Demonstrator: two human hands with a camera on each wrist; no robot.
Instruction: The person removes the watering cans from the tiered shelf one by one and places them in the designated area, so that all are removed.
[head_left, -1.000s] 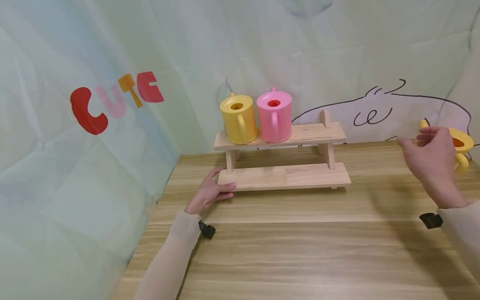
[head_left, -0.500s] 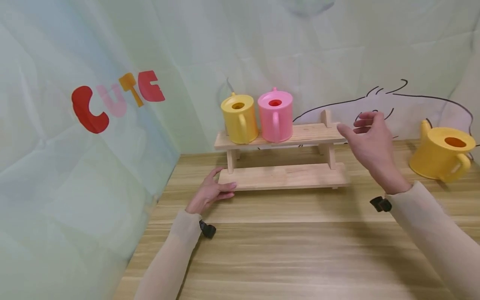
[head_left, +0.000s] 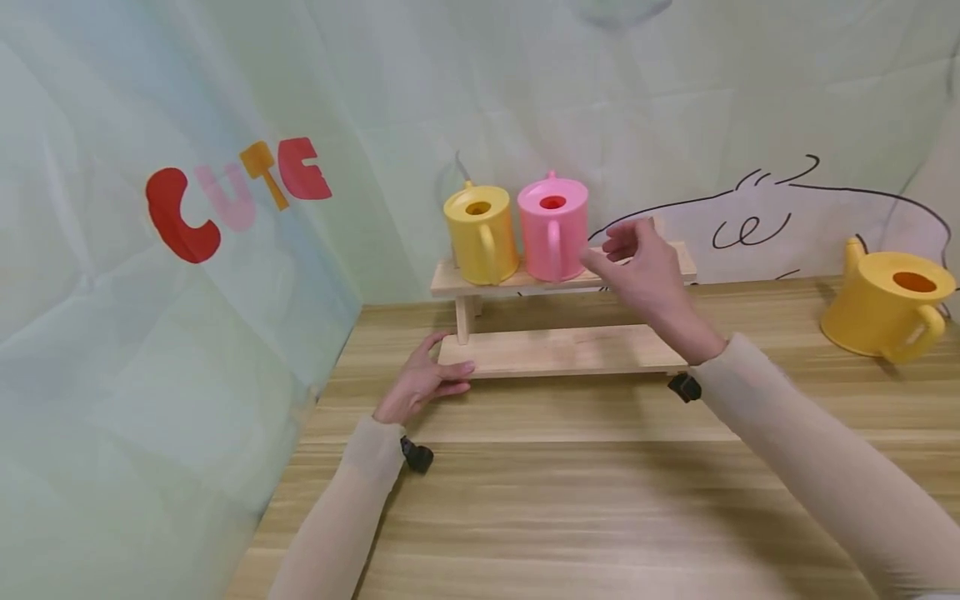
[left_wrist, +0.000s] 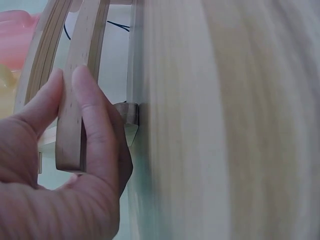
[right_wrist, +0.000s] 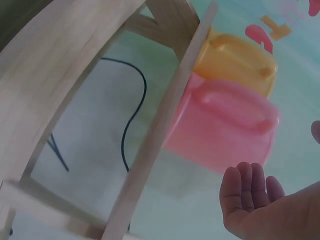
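Observation:
A two-tier wooden shelf (head_left: 562, 352) stands at the back of the table. My left hand (head_left: 420, 383) holds the left end of its lower board (left_wrist: 70, 130), thumb on one face and fingers on the other. On the upper board sit a yellow toy watering can (head_left: 465, 247) and a pink watering can (head_left: 534, 242), side by side with handles facing me. My right hand (head_left: 648, 271) is just right of the pink can, fingers relaxed and holding nothing; it hides part of the shelf's right side. In the right wrist view, its fingers lie close to the pink can (right_wrist: 220, 135).
Another yellow watering can (head_left: 870, 304) stands on the wooden table (head_left: 570, 500) at the far right. Behind the shelf hangs a pale printed curtain (head_left: 787, 108), and a curtain with the letters CUTE covers the left side.
My right hand has moved left from beside the far-right yellow watering can to beside the pink one. The left hand stays on the shelf.

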